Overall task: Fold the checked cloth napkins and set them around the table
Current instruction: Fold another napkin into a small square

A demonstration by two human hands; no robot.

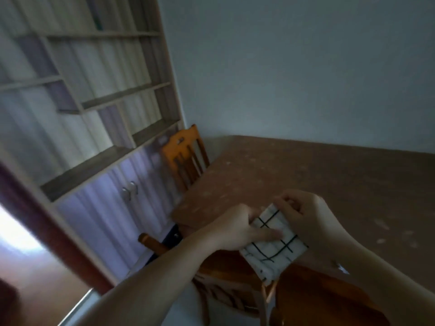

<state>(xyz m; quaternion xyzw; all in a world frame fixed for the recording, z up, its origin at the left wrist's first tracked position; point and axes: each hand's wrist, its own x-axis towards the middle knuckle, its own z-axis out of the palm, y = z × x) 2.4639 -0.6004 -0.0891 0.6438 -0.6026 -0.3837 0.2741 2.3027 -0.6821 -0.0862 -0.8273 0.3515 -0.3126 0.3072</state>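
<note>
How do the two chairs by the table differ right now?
The far chair stands at the table end by the cabinet, its slatted back in full view. The near chair sits below the hands, partly hidden by the forearms and the checked napkin. The far one looks lighter orange, the near one darker. Both are wooden.

white black-checked cloth napkin (274, 243): soft, matt | orange slatted wooden chair (186, 156), 11 o'clock of it: glossy | brown speckled tablecloth (317, 184): matt

napkin (274, 241) between both hands, above table (306, 180) edge | chair (186, 156) behind (shelving (94, 90) left)
</note>
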